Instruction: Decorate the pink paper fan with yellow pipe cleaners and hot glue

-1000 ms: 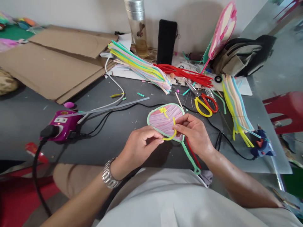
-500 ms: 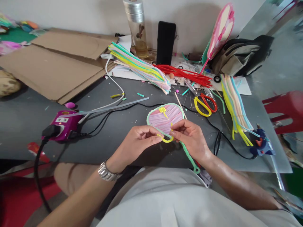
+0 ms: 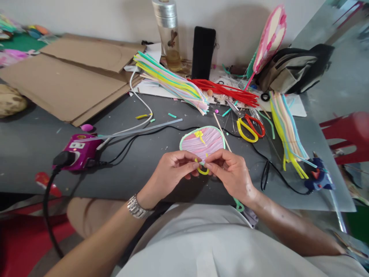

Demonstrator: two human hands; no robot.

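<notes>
Light: I get soft, even light, can't tell from where | Shadows: faint on the back wall (image 3: 236, 34), darker along the near edge of the desk (image 3: 144, 150) | Shine: watch (image 3: 137, 207) and silver bottle cap (image 3: 165, 13) glint | Clear: yellow strip (image 3: 204, 172) stands out | Blurry: red stool (image 3: 346, 132) past the right edge | Shape: sides look stretched

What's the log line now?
left hand: holds yellow strip; right hand: holds same strip; strip: curved; pink fan: partly covered
</notes>
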